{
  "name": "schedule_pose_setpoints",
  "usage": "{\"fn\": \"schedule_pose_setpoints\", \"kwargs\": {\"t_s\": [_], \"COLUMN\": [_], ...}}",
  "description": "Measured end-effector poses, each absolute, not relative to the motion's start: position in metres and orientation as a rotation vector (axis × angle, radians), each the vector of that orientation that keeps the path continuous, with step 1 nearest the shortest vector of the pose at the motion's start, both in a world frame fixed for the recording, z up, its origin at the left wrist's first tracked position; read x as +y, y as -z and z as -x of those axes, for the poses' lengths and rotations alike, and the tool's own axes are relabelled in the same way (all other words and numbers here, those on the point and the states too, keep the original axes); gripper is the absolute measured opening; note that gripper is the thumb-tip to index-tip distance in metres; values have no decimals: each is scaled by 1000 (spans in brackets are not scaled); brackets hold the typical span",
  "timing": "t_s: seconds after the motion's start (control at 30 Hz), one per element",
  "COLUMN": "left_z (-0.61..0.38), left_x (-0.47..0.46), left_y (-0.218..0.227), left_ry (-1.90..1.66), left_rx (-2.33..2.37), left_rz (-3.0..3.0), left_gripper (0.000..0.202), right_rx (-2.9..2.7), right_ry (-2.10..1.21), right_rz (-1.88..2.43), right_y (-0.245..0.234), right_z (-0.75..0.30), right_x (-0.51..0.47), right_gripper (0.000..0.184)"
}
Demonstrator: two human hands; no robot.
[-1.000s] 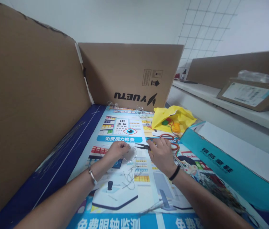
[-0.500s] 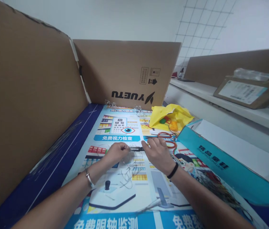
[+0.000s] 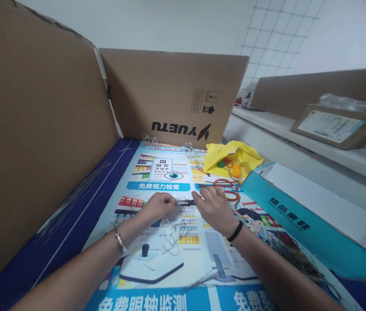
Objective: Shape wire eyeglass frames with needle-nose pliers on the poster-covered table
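Note:
My right hand (image 3: 215,208) is closed round the handles of dark pliers (image 3: 186,202), whose jaws point left. At the tip of those jaws my left hand (image 3: 160,206) pinches a thin wire, its fingertips close to the metal; the exact grip on the wire is too small to make out. Below and between the hands, a loose tangle of thin wires (image 3: 178,233) lies on the printed sheet (image 3: 157,259). Red-handled scissors (image 3: 231,195) rest just behind my right hand, partly covered by it.
A yellow bag (image 3: 234,155) with coloured thread sits behind the scissors. The teal box (image 3: 312,229) stands to the right, beside a bundle of dark wires (image 3: 296,255). More straight wires (image 3: 72,201) lie left. Cardboard panels (image 3: 170,90) wall the back and left.
Both hands and the pliers hold almost the same place. The camera view has shifted very slightly.

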State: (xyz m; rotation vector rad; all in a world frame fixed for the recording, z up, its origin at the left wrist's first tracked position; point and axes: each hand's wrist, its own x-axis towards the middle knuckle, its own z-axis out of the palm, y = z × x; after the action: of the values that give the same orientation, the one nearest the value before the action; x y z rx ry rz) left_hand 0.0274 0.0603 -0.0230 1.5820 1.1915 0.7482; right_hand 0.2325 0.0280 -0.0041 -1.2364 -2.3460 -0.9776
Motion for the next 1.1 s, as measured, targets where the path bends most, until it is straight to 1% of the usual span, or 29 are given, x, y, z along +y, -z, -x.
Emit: {"fn": "schedule_pose_setpoints", "kwargs": {"t_s": [0.3, 0.47, 0.77, 1.1], "left_z": [-27, -26, -25, -21], "left_x": [59, 59, 58, 58], "left_y": [18, 18, 11, 13], "left_ry": [-661, -635, -562, -538], "left_rx": [1191, 1193, 1205, 1137], "left_rz": [-1635, -1637, -1654, -1740], "left_gripper": [7, 6, 9, 11], "right_rx": [-2434, -2442, -2439, -2470], "right_ry": [1058, 1061, 1097, 1082], "right_rz": [1177, 1175, 1156, 1143], "right_y": [-2, -2, -1, 1], "right_z": [-233, -234, -233, -233], "right_x": [27, 27, 26, 27], "right_gripper": [19, 17, 16, 10]}}
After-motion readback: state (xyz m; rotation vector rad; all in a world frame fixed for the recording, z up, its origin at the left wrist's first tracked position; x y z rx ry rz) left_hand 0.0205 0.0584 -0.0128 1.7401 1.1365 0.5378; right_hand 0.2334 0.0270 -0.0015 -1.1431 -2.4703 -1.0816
